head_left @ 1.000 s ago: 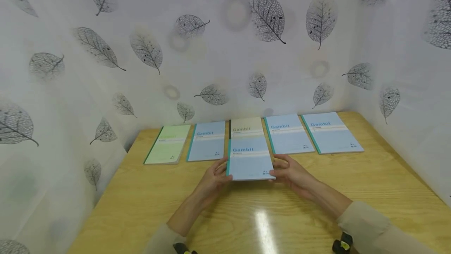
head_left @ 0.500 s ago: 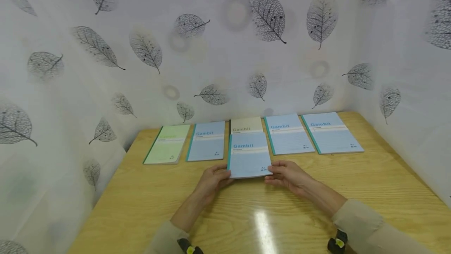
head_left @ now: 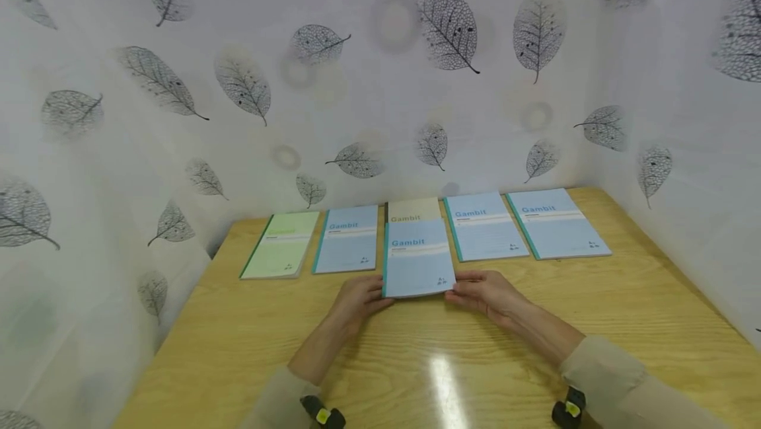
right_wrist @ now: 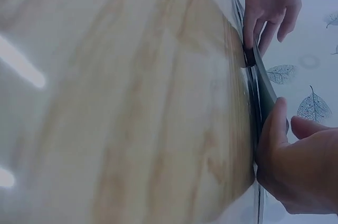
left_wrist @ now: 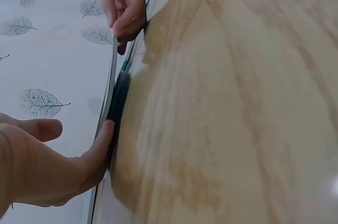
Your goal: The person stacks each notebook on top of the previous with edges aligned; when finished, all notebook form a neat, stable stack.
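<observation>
A light-blue Gambit notebook (head_left: 418, 270) with a teal spine overlaps most of a cream notebook (head_left: 414, 208), whose top strip shows behind it. My left hand (head_left: 357, 302) holds its near left corner. At the near right corner, my right hand (head_left: 489, 295) pinches the edge between thumb and fingers. In the left wrist view the notebook is nearly edge-on, with a dark gap beneath it along the table. The right wrist view shows its near edge slightly raised and bowed, with the left hand (right_wrist: 272, 2) at the far corner.
Left of the held notebook lie a green notebook (head_left: 279, 257) and a blue notebook (head_left: 346, 250). To its right are two more blue ones, a nearer notebook (head_left: 487, 237) and an outer notebook (head_left: 561, 234). All are on the wooden table (head_left: 380, 363), before a leaf-patterned wall covering (head_left: 368, 98).
The held notebook has slid away from me and sunk lower, covering more of the cream one. Both hands moved with it, and the left thumb has shifted off its cover to the corner edge.
</observation>
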{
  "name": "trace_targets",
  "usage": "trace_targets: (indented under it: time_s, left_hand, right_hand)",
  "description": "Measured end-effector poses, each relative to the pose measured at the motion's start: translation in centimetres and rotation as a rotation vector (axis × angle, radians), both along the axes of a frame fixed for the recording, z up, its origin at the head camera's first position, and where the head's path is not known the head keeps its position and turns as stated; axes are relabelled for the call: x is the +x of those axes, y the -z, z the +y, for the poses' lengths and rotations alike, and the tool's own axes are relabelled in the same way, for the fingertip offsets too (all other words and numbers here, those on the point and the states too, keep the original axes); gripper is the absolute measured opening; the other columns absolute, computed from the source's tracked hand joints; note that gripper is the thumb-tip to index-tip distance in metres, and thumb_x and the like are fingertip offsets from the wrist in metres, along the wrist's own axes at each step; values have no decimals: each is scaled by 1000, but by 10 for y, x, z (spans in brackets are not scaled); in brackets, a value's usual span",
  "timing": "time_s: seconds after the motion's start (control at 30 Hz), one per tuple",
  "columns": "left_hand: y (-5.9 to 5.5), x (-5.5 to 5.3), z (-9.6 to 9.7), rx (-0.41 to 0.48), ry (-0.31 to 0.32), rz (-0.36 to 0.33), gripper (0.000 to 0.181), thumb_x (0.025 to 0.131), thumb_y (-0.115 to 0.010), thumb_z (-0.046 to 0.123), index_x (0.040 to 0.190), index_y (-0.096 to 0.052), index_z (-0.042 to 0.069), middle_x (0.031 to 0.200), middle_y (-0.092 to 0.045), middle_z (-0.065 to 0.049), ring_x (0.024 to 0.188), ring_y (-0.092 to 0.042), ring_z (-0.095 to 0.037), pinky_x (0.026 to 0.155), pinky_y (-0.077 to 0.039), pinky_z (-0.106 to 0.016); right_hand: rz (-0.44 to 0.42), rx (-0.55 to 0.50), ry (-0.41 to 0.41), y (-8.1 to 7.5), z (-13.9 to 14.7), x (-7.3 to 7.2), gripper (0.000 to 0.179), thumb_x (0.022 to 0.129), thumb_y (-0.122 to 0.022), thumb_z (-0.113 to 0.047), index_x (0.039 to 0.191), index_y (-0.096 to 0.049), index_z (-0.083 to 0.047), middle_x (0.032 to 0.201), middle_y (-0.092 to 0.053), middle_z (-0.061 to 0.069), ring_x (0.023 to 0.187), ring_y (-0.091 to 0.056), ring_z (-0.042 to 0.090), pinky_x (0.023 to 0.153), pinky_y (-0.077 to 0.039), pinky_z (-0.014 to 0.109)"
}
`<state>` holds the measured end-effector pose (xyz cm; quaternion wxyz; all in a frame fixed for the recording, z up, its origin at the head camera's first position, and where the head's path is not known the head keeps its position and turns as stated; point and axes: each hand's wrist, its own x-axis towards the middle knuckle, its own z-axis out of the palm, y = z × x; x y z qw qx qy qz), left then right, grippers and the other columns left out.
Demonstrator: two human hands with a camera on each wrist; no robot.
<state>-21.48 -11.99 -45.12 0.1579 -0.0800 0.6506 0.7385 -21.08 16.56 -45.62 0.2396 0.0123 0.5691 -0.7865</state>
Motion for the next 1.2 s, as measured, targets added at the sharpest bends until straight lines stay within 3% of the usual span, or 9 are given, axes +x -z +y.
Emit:
trace_targets:
  time_s: [0.1, 0.27, 0.43, 0.53, 0.77, 1.03, 1.2]
  left_hand:
    - [-2, -1, 2, 0, -19, 2, 39, 105, -51, 5, 138, -54, -15, 139, -58, -30, 125, -64, -33, 105, -55, -40]
    - [-7, 3, 2, 8, -32, 14, 45, 106, -47, 7, 144, -44, -17, 148, -47, -34, 140, -49, -43, 115, -47, -44]
    - [-14, 5, 3, 63, 2, 65, 59, 106, -42, 6, 153, -20, -21, 163, -21, -37, 153, -23, -50, 125, -30, -51]
    - [-16, 2, 6, 78, -7, 68, 65, 104, -43, 4, 154, -11, -22, 166, -11, -37, 154, -14, -51, 127, -25, -52]
    - [-13, -7, 11, 85, -52, 52, 66, 103, -45, 5, 155, -13, -20, 166, -13, -36, 155, -15, -48, 128, -21, -50]
    - [-7, -11, 12, 171, -64, 69, 65, 105, -44, 5, 158, -13, -16, 166, -14, -34, 156, -17, -46, 129, -21, -47]
    - [-7, -12, 13, 181, -71, 71, 64, 104, -43, 6, 157, -14, -17, 165, -16, -35, 155, -18, -47, 129, -21, -47]
  right_hand:
    - [10, -6, 15, 2, 1, -1, 57, 104, -52, 6, 152, -25, 22, 144, -48, 39, 108, -73, 24, 103, -56, 34]
    - [39, 1, -2, 3, 2, -2, 50, 108, -43, 2, 153, -28, 19, 151, -44, 37, 118, -69, 27, 109, -52, 38]
    - [92, 54, -44, 2, 2, -4, 54, 109, -41, -8, 155, -25, 16, 156, -37, 37, 137, -55, 37, 114, -47, 38]
    - [99, 69, -45, 1, 0, -5, 58, 109, -41, -12, 156, -22, 15, 158, -33, 37, 144, -44, 43, 119, -42, 42]
    - [80, 38, -39, -1, -2, -5, 60, 111, -37, -15, 158, -16, 15, 163, -23, 36, 150, -31, 46, 124, -33, 45]
    - [79, 9, -24, -5, -1, -5, 61, 110, -35, -12, 159, -11, 15, 165, -18, 35, 153, -25, 45, 126, -28, 44]
    - [107, 15, -16, -5, -1, -4, 59, 109, -35, -7, 158, -12, 16, 165, -18, 35, 153, -27, 43, 124, -31, 40]
